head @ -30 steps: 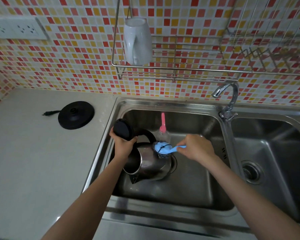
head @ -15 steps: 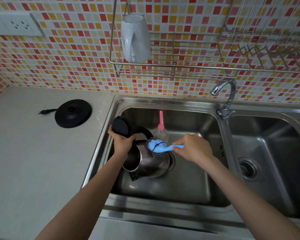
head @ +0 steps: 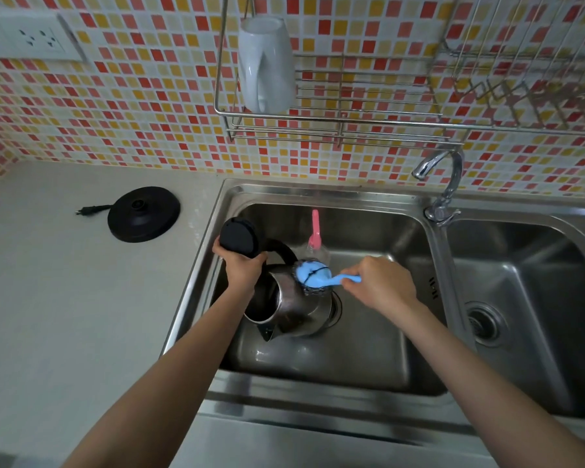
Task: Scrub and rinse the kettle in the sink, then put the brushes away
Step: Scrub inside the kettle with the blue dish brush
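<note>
Your left hand [head: 242,265] grips the tilted kettle [head: 296,305] in the sink [head: 368,359], your right hand [head: 382,285] pinches the blue brush [head: 314,273] against its side.

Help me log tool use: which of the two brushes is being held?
The blue brush, gripped by the right hand with its head on the kettle; the pink-handled brush stands unheld behind it.

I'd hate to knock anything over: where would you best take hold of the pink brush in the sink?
I'd grip the pink brush by its handle, from above: it sticks up free toward the back wall of the sink, while its bristle end below is crowded by the kettle and the blue brush.
</note>
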